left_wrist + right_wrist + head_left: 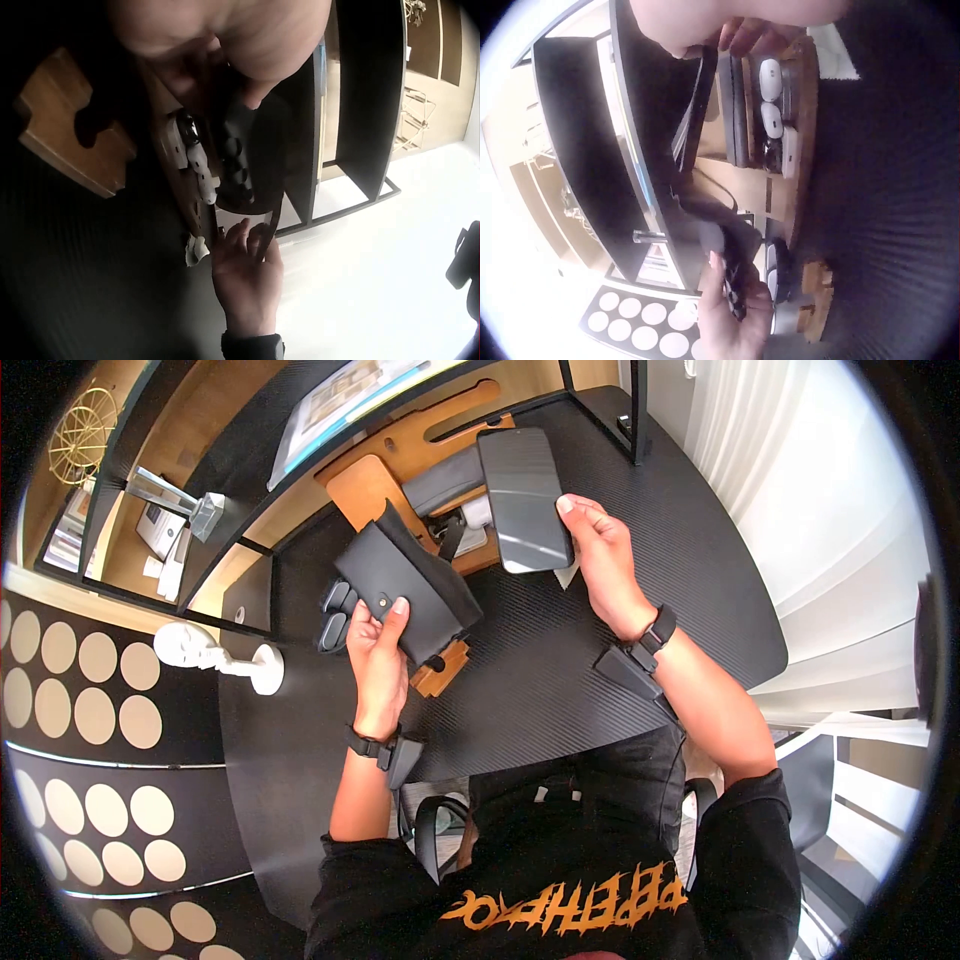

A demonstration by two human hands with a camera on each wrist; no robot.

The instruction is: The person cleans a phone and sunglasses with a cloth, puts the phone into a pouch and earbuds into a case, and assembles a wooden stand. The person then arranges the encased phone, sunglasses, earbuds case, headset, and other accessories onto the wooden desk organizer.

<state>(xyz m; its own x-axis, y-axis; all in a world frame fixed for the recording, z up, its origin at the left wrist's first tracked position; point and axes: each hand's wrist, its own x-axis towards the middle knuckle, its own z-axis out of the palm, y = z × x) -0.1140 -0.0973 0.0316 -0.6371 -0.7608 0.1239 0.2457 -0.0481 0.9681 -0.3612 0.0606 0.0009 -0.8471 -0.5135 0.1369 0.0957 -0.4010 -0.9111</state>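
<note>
My left hand [378, 672] grips a black leather case [395, 595] with a small snap button, its thumb on the front. The case's flap [432, 565] stands away from its body. In my right hand [605, 555] is a black smartphone [525, 500], pinched at its right edge with the glossy screen facing up. Phone and case are held apart, both over a wooden organizer [365, 490]. From the right wrist view, the case [731, 274] appears edge-on in the left hand [731, 322].
Small white cases [771, 82] sit in the organizer. A dark rounded pair of objects [338, 615] lies left of the leather case, and a wooden piece [440, 670] below it. A white head-shaped stand [200, 650] is at the left; black shelving [250, 550] rises behind the black desk [650, 500].
</note>
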